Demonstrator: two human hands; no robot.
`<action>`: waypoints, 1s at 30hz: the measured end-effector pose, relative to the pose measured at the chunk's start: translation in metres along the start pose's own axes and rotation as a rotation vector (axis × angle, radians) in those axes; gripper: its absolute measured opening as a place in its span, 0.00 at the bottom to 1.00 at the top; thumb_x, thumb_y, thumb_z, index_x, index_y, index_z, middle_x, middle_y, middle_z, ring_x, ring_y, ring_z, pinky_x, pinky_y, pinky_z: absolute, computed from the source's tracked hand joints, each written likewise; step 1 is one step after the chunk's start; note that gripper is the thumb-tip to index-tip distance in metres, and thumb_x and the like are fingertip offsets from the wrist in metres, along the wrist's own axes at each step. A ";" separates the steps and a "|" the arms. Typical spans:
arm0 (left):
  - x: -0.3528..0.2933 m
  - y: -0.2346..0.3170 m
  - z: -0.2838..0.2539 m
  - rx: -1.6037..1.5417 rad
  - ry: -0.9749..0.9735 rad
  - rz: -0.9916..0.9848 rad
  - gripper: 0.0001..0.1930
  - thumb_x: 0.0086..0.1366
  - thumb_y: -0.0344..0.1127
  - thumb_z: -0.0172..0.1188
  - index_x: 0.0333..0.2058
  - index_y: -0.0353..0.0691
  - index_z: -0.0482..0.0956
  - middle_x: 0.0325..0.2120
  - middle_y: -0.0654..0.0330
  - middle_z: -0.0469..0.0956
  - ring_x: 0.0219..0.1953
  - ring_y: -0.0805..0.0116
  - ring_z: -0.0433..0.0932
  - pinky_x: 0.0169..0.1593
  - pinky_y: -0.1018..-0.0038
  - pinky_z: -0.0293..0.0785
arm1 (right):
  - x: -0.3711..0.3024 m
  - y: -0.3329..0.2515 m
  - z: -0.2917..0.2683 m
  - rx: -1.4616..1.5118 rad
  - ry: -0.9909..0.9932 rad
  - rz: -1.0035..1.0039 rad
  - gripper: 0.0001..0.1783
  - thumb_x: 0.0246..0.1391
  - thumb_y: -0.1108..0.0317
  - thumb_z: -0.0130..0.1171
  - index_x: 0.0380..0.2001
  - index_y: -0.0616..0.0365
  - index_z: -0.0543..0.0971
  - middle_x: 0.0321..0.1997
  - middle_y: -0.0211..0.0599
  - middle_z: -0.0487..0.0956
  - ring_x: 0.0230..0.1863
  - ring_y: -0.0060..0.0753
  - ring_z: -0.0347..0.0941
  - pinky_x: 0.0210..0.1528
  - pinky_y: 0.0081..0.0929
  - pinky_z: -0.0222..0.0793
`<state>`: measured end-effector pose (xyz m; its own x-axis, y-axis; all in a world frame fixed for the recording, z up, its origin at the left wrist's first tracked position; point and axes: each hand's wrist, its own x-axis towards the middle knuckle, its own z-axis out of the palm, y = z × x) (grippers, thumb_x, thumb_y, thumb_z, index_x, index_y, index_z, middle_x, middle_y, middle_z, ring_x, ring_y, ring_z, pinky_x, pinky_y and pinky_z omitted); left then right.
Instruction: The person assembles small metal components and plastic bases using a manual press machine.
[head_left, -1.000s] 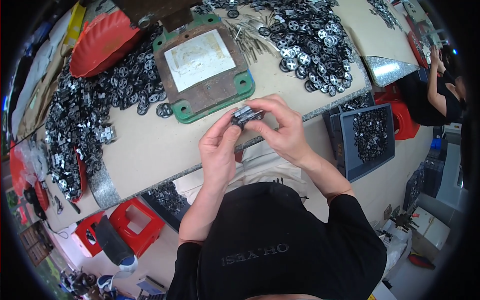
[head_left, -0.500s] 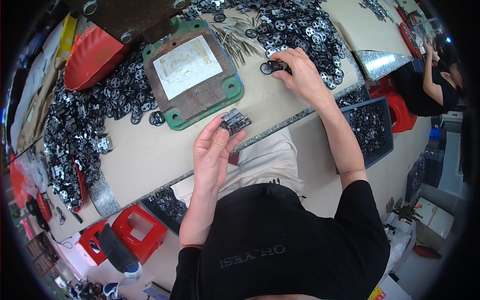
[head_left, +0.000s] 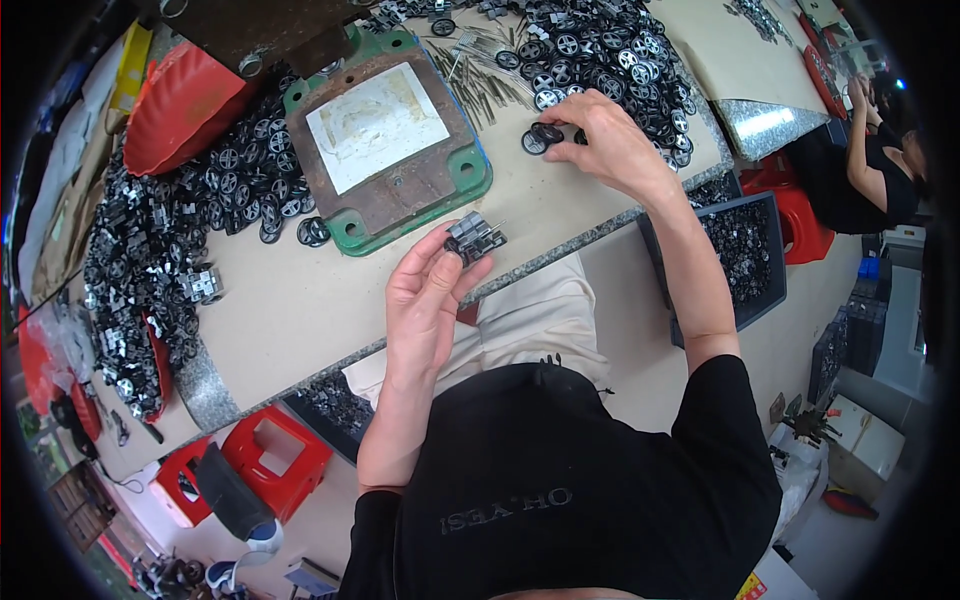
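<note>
My left hand holds a small dark grey plastic block between thumb and fingers, above the table's front edge. A thin metal pin sticks out of its right side. Farther right, my right hand is closed in a pinch at the near edge of a heap of small black toy wheels with silver spokes. A dark wheel shows between its thumb and forefinger, partly hidden. A couple of loose black wheels lie at its fingertips.
A green-framed press base with a white plate stands mid-table, with thin metal rods beside it. More wheels and plastic parts are heaped left, near a red scoop. Bins and red stools stand below. Another person works at far right.
My right hand has shifted slightly right at the wheels, its fingertips a little farther from the loose ones. My left hand keeps the grey block in nearly the same place.
</note>
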<state>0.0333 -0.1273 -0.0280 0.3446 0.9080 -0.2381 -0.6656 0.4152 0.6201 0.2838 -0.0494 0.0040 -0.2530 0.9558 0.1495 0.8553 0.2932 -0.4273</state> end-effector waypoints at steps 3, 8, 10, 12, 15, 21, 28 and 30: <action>0.000 0.000 0.001 0.006 0.006 -0.005 0.15 0.63 0.26 0.49 0.49 0.32 0.67 0.43 0.53 0.74 0.44 0.65 0.75 0.50 0.67 0.74 | 0.001 0.002 0.003 0.028 -0.006 0.020 0.20 0.34 0.72 0.65 0.36 0.63 0.76 0.32 0.39 0.76 0.38 0.38 0.69 0.43 0.30 0.66; 0.000 0.001 0.002 0.018 0.010 0.010 0.15 0.63 0.26 0.50 0.49 0.31 0.67 0.42 0.53 0.74 0.44 0.66 0.75 0.50 0.67 0.73 | 0.001 -0.018 -0.014 0.228 -0.075 0.108 0.22 0.31 0.71 0.68 0.36 0.62 0.76 0.31 0.33 0.75 0.35 0.28 0.67 0.40 0.23 0.65; -0.001 0.002 0.003 0.027 0.019 0.016 0.15 0.63 0.26 0.50 0.49 0.31 0.67 0.42 0.54 0.74 0.44 0.66 0.75 0.51 0.68 0.73 | -0.006 -0.030 -0.016 0.358 -0.118 0.129 0.23 0.31 0.71 0.69 0.36 0.60 0.76 0.31 0.29 0.75 0.34 0.23 0.66 0.39 0.20 0.64; 0.000 0.003 0.006 0.055 0.023 0.034 0.16 0.63 0.26 0.51 0.49 0.31 0.67 0.42 0.54 0.74 0.43 0.67 0.75 0.50 0.68 0.74 | -0.014 -0.039 -0.013 0.748 -0.248 0.056 0.22 0.31 0.71 0.71 0.36 0.56 0.77 0.32 0.22 0.74 0.34 0.16 0.64 0.39 0.15 0.61; 0.000 0.003 0.008 0.070 0.012 0.054 0.16 0.62 0.25 0.52 0.49 0.30 0.67 0.41 0.53 0.74 0.42 0.68 0.75 0.49 0.70 0.74 | -0.024 -0.040 0.010 0.940 -0.270 0.065 0.23 0.31 0.72 0.72 0.37 0.58 0.78 0.33 0.22 0.74 0.34 0.15 0.63 0.40 0.15 0.60; -0.002 0.004 0.011 0.112 0.027 0.054 0.16 0.60 0.24 0.54 0.48 0.30 0.68 0.41 0.53 0.75 0.41 0.68 0.76 0.47 0.72 0.75 | -0.031 -0.044 0.022 1.217 -0.300 0.134 0.25 0.32 0.72 0.72 0.39 0.61 0.77 0.33 0.24 0.75 0.34 0.15 0.63 0.39 0.15 0.60; -0.003 0.003 0.009 0.131 0.032 0.068 0.16 0.59 0.24 0.56 0.47 0.30 0.70 0.40 0.53 0.75 0.39 0.69 0.76 0.47 0.73 0.75 | -0.029 -0.044 0.022 1.192 -0.305 0.152 0.25 0.31 0.72 0.72 0.39 0.61 0.77 0.35 0.25 0.75 0.34 0.15 0.63 0.38 0.15 0.60; -0.003 0.004 0.009 0.130 0.036 0.083 0.16 0.58 0.24 0.56 0.47 0.30 0.70 0.39 0.53 0.76 0.39 0.69 0.77 0.46 0.74 0.75 | -0.029 -0.044 0.022 1.157 -0.320 0.152 0.25 0.31 0.72 0.72 0.39 0.61 0.77 0.35 0.25 0.75 0.34 0.15 0.63 0.38 0.15 0.60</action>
<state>0.0359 -0.1292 -0.0180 0.2662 0.9414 -0.2072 -0.5987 0.3300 0.7299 0.2436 -0.0901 -0.0009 -0.4251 0.8959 -0.1289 0.0167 -0.1346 -0.9908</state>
